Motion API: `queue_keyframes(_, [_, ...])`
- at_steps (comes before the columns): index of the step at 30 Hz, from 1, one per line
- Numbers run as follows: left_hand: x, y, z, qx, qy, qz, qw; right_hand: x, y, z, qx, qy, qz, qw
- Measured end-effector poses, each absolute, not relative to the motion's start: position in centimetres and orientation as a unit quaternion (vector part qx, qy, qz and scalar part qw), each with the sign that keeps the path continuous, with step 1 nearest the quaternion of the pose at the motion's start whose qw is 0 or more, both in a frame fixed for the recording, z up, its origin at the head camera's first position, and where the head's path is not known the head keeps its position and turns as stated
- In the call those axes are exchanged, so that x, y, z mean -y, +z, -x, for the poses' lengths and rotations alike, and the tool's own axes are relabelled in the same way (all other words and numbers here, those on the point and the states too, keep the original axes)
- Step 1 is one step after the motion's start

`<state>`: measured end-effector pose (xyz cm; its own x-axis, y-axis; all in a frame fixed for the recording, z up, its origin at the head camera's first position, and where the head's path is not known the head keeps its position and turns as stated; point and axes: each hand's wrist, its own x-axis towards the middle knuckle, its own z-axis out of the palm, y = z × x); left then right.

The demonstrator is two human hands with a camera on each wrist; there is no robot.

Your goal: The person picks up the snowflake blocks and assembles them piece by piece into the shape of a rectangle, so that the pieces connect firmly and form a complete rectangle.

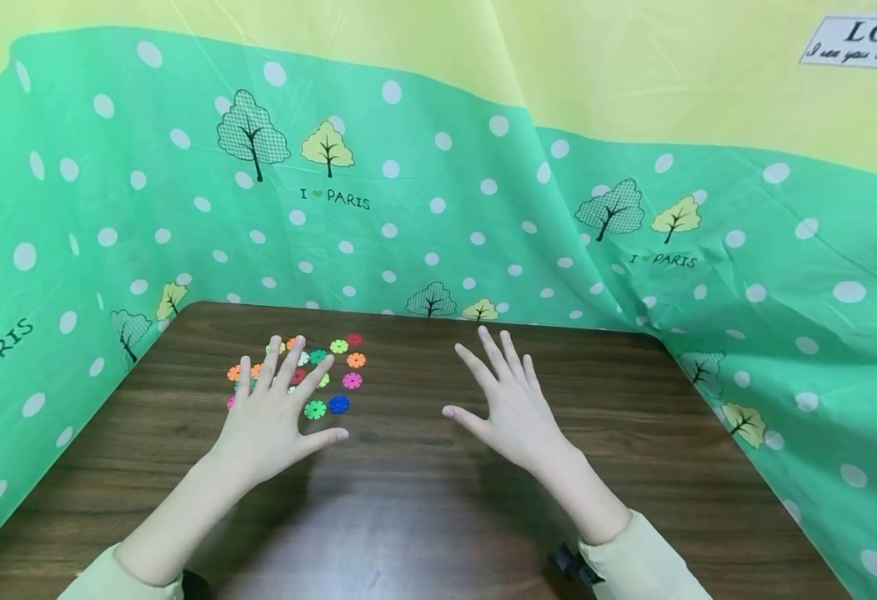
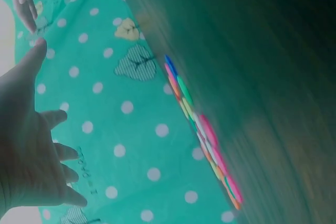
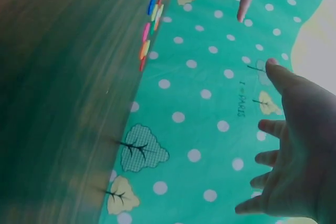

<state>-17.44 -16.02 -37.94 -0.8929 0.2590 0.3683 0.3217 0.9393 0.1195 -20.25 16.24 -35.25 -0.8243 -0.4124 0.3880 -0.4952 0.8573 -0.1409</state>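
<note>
My left hand [image 1: 266, 429] hovers with spread fingers above the table, partly covering a group of small notched plastic discs. Among them are a blue disc [image 1: 339, 404], a green disc [image 1: 314, 409], a pink disc [image 1: 352, 381] and an orange disc [image 1: 356, 360]. Some discs are hidden behind the fingers. To the right, my right hand [image 1: 517, 417] is held over bare tabletop, its fingers also spread and nothing in it. Both wrist views show the hands raised off the surface, with the discs lying flat in a low row seen edge-on.
The dark wood-grain table [image 1: 423, 517] has rounded far corners. A green and yellow cloth [image 1: 438, 233] with dots and trees hangs around its back and sides. A dark strap [image 1: 575, 567] shows by the right sleeve [image 1: 641, 558].
</note>
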Motion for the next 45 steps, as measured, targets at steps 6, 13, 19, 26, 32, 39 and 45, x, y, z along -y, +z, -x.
queue_keyframes(6, [18.0,-38.2,18.4,0.969,-0.092,0.155,0.171,-13.9,-34.7,21.8,0.935,0.149,-0.291,0.141])
queue_keyframes(13, [20.6,-39.1,20.0,0.967,-0.104,0.182,0.144,-11.2,-34.9,23.6,0.915,0.213,-0.335,0.069])
queue_keyframes(19, [22.8,-39.5,21.5,0.961,-0.134,0.217,0.11,-9.0,-35.8,25.6,0.891,0.263,-0.369,0.012])
queue_keyframes(26, [24.6,-40.4,23.5,0.954,-0.153,0.254,0.051,-7.2,-37.6,28.0,0.868,0.254,-0.425,-0.036])
queue_keyframes(32, [25.6,-41.4,24.7,0.944,-0.17,0.282,0.018,-6.5,-39.6,29.8,0.844,0.228,-0.476,-0.096])
queue_keyframes(39, [26.4,-42.2,26.0,0.94,-0.177,0.29,-0.011,-5.9,-41.0,31.1,0.858,0.209,-0.451,-0.128])
queue_keyframes(45, [26.3,-42.8,26.6,0.934,-0.178,0.31,-0.006,-4.5,-41.7,31.6,0.85,0.22,-0.457,-0.145])
